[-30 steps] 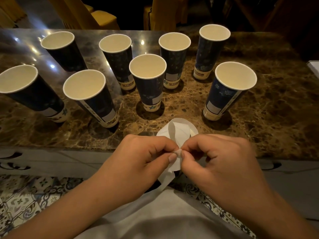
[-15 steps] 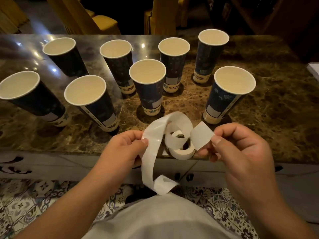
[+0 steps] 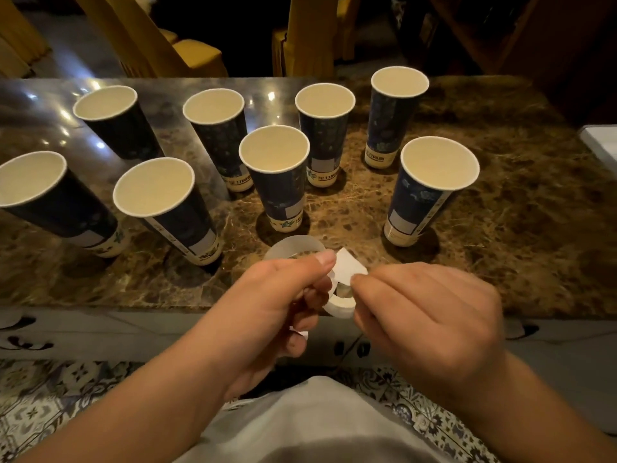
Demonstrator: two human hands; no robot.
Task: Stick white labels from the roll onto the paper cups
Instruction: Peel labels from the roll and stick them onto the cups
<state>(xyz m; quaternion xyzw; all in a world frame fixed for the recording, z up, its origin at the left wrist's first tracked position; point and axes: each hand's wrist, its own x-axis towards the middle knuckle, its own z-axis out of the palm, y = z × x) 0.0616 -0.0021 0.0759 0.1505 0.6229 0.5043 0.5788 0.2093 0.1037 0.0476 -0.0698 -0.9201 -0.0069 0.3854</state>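
Label roll: a white roll [image 3: 340, 304] with its backing strip [image 3: 293, 245] looped up, held over the near edge of the marble surface [image 3: 517, 228], between both hands.
Left hand [image 3: 267, 315]: grip clenched on the backing strip, thumb on top, likely to keep it taut for peeling.
Right hand [image 3: 430, 315]: fingertips pinch the corner of one white label [image 3: 349, 267], which is lifted off the strip.
Paper cups: eight dark blue cups stand upright and apart, so each can be reached; the middle cup [image 3: 277, 175] is nearest the roll.
Progress: several cups show pale rectangles low on their sides; whether these are stuck labels or print, I cannot tell.
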